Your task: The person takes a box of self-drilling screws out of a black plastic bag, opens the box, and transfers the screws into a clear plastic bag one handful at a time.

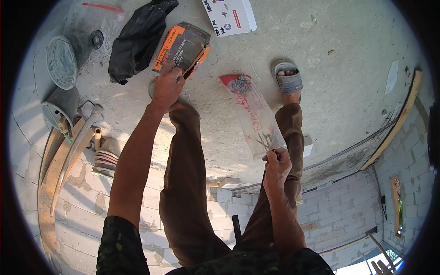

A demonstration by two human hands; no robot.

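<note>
My left hand (pixel 168 84) grips the near edge of a black and orange cardboard screw box (pixel 187 43) on the concrete floor. The box bears print and handwriting, and its near right edge is torn; its inside is mostly hidden. Lower right, my right hand (pixel 279 168) pinches small dark screws (pixel 276 152) at the near end of a clear plastic bag (pixel 252 113). Several long screws (pixel 265 139) show through that end. A cluster of small metal pieces (pixel 240 84) lies at the bag's far, red-edged end.
Left of the box lies a black plastic bag (pixel 137 41). Two buckets (pixel 62 62) (pixel 63 99), planks (pixel 51 172) and a bent pipe (pixel 74 154) line the left side. A printed white sheet (pixel 232 17) lies ahead. My sandalled foot (pixel 288 75) is right of the clear bag.
</note>
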